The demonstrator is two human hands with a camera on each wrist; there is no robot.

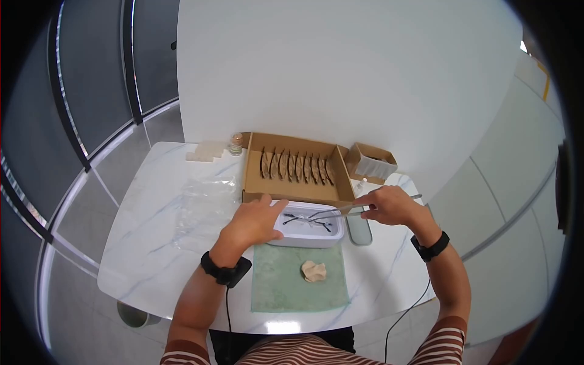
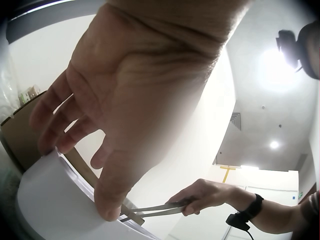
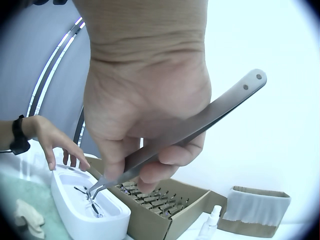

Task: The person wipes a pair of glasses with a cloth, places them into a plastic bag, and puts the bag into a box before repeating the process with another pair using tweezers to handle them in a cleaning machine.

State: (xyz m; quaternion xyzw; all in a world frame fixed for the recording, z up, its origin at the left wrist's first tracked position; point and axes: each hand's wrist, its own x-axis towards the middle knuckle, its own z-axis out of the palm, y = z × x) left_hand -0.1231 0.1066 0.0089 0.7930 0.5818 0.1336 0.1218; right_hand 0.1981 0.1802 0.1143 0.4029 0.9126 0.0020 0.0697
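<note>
My right hand [image 1: 394,205] holds long metal tweezers [image 3: 200,122], with the thumb and fingers pinching the two arms. Inside a white tub [image 1: 304,241] lies a pair of eyeglasses [image 3: 97,208] with thin dark temples. In the right wrist view the tweezers' bent tips are right at the eyeglasses. My left hand [image 1: 250,222] rests at the tub's left end, fingers spread. Seen from the left wrist, the thumb [image 2: 107,202] presses on the near rim and the fingertips touch the rim farther along.
Behind the tub, a cardboard box [image 1: 286,192] holds a row of several eyeglasses. A green cloth [image 1: 274,289] with a crumpled beige cloth [image 1: 314,271] lies in front. To the right are a grey-green tray [image 1: 361,236], a spray bottle [image 3: 210,222] and a small box [image 3: 250,231]. Clear plastic [image 1: 204,213] lies left.
</note>
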